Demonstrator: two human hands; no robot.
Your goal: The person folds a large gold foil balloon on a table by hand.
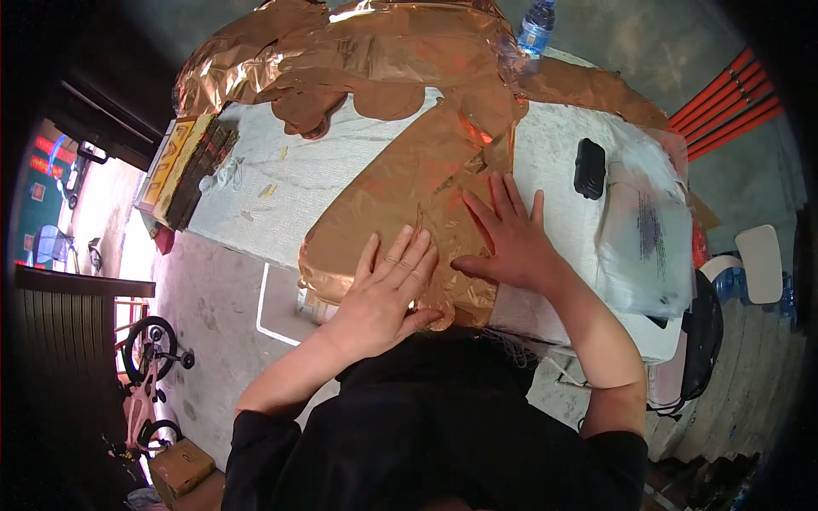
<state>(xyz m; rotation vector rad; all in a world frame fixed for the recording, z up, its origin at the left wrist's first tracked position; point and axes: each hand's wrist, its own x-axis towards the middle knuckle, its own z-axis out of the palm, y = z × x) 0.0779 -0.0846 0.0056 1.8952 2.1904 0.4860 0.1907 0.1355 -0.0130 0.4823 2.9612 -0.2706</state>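
Observation:
A large, shiny copper-coloured foil sheet (375,187) lies over the white-covered table and reaches its near edge. It looks like a flat foil balloon, though I cannot be sure. My left hand (394,281) rests flat on its near part with the fingers stretched out. To the right, my right hand (515,234) presses on the same foil, fingers spread. Small creases run between the two hands. Farther back, the foil widens into a crumpled mass (383,51) with rounded lobes along its lower edge.
A clear water bottle (536,30) stands at the back. On the table's right are a black case (590,169) and clear plastic bags (648,230). Stacked boxes (179,166) sit at the left edge, beside some white string (223,175). A small bicycle (149,375) stands on the floor at left.

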